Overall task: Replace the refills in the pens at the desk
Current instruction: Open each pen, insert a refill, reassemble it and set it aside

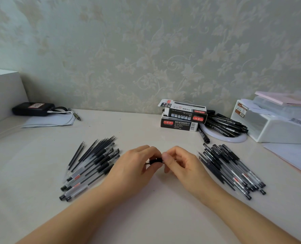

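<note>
Over the pale tabletop (pixel 146 217), the left hand (pixel 135 166) and right hand (pixel 179 164) meet, each grip pinching one end of a short black pen piece (pixel 155 161). A fan of clear black-tipped pens and thin refills (pixel 91 164) lies left, another pile (pixel 232 169) right. Farther back stand two stacked black-and-white cardboard boxes (pixel 183 115).
</note>
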Tool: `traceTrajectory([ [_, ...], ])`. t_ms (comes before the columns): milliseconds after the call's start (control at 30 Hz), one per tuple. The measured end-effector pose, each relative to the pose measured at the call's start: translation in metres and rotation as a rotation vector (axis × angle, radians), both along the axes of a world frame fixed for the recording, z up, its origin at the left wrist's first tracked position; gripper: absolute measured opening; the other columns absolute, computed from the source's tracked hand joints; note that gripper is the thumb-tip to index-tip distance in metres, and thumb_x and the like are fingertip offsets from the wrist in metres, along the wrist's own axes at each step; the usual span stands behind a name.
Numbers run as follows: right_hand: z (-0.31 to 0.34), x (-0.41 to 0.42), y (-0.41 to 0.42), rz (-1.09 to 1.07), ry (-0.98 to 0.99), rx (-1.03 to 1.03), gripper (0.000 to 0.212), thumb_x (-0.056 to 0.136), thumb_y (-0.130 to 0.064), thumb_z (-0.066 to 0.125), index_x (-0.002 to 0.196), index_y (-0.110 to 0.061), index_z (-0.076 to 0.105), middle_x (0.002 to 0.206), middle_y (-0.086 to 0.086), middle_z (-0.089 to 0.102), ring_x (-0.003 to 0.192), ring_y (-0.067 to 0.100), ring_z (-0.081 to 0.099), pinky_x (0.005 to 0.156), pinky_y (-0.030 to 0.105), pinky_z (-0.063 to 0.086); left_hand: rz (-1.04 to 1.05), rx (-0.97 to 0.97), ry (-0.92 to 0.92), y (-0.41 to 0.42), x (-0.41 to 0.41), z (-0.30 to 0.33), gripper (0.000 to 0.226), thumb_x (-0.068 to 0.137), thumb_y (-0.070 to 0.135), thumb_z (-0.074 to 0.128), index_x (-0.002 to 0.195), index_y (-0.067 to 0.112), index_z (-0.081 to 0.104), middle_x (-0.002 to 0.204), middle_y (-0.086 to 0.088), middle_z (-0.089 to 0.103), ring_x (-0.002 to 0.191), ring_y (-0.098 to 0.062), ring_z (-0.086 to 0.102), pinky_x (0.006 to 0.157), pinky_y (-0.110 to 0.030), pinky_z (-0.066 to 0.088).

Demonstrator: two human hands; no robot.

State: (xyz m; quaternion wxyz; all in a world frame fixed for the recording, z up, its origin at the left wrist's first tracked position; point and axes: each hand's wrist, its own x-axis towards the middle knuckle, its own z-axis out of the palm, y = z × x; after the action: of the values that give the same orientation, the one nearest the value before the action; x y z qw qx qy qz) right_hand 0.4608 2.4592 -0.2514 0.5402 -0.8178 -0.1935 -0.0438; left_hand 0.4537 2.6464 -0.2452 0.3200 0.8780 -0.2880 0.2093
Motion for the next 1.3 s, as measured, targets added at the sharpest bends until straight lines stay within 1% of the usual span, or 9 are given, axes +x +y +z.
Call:
traceTrajectory([
  [133,0.002,-0.001,-0.001,0.028,-0.013,-0.019,0.019,0.098,-0.03,0.058,0.083,-0.019,0.061,0.066,-0.003,0.06,0.064,0.019,0.051,0.065,0.033,0.042,-0.006,0.001,0.017,0.0,-0.001,0.0,0.003,0.091,0.033,0.059,0.093,0.033,0.061,0.083,0.015,0.058,0.064,-0.015,0.056,0.06,-0.034,0.048],
  [233,0.003,-0.001,-0.001,0.022,-0.013,-0.021,0.027,0.099,-0.03,0.055,0.076,-0.016,0.058,0.06,-0.006,0.049,0.059,0.009,0.042,0.06,0.028,0.036,-0.01,0.013,0.017,-0.001,-0.001,0.001,0.006,0.092,0.034,0.058,0.094,0.033,0.063,0.084,0.014,0.06,0.066,-0.014,0.057,0.061,-0.036,0.048],
  [567,0.005,0.0,-0.004,0.023,0.004,-0.03,0.032,0.099,-0.033,0.055,0.073,-0.014,0.056,0.056,-0.007,0.04,0.055,0.01,0.034,0.052,0.021,0.027,0.014,0.021,-0.033,-0.002,-0.003,0.009,0.002,0.089,0.026,0.067,0.087,0.027,0.065,0.082,0.012,0.057,0.066,-0.013,0.054,0.058,-0.036,0.046],
  [700,0.005,-0.002,0.001,-0.024,-0.013,0.016,0.036,0.095,-0.044,0.054,0.074,-0.015,0.059,0.059,-0.002,0.053,0.058,0.012,0.044,0.058,0.031,0.037,0.034,-0.01,-0.033,-0.003,-0.003,0.009,0.004,0.088,0.028,0.067,0.087,0.029,0.064,0.079,0.011,0.056,0.064,-0.013,0.054,0.059,-0.035,0.046],
  [767,0.004,-0.003,0.002,-0.096,-0.076,0.027,0.034,0.092,-0.05,0.052,0.078,-0.02,0.061,0.068,-0.003,0.063,0.058,0.008,0.049,0.059,0.027,0.041,0.086,-0.024,-0.019,-0.001,-0.003,0.006,0.004,0.089,0.03,0.066,0.088,0.031,0.062,0.08,0.011,0.057,0.064,-0.012,0.055,0.06,-0.036,0.048],
  [867,0.001,0.0,-0.002,-0.265,-0.227,-0.079,0.009,0.092,-0.035,0.064,0.087,-0.028,0.065,0.079,-0.012,0.063,0.06,0.005,0.051,0.059,0.012,0.039,0.188,-0.033,0.018,0.004,0.001,0.003,0.003,0.09,0.032,0.062,0.089,0.032,0.06,0.081,0.014,0.059,0.065,-0.008,0.054,0.062,-0.037,0.049],
  [1067,-0.006,0.003,0.0,-0.236,-0.187,-0.462,0.012,0.087,-0.035,0.07,0.097,-0.029,0.069,0.097,-0.014,0.054,0.094,0.007,0.05,0.084,0.022,0.04,0.235,-0.018,0.07,0.006,0.003,0.002,0.006,0.092,0.034,0.059,0.093,0.033,0.064,0.082,0.013,0.057,0.066,-0.007,0.053,0.065,-0.037,0.05],
  [1133,-0.005,0.003,0.0,-0.242,-0.212,-0.42,0.005,0.089,-0.026,0.067,0.094,-0.024,0.067,0.094,-0.013,0.057,0.089,0.009,0.053,0.082,0.024,0.043,0.224,0.009,0.086,0.006,0.002,0.002,0.008,0.093,0.034,0.058,0.094,0.034,0.065,0.084,0.014,0.056,0.067,-0.006,0.053,0.066,-0.036,0.05],
  [1300,0.0,0.002,-0.002,-0.254,-0.16,-0.184,0.005,0.089,-0.016,0.068,0.091,-0.02,0.065,0.083,-0.013,0.067,0.07,0.0,0.057,0.066,0.009,0.041,0.227,0.053,0.118,0.008,0.002,0.002,0.01,0.093,0.035,0.057,0.097,0.034,0.066,0.087,0.014,0.056,0.069,-0.006,0.053,0.069,-0.035,0.05],
])
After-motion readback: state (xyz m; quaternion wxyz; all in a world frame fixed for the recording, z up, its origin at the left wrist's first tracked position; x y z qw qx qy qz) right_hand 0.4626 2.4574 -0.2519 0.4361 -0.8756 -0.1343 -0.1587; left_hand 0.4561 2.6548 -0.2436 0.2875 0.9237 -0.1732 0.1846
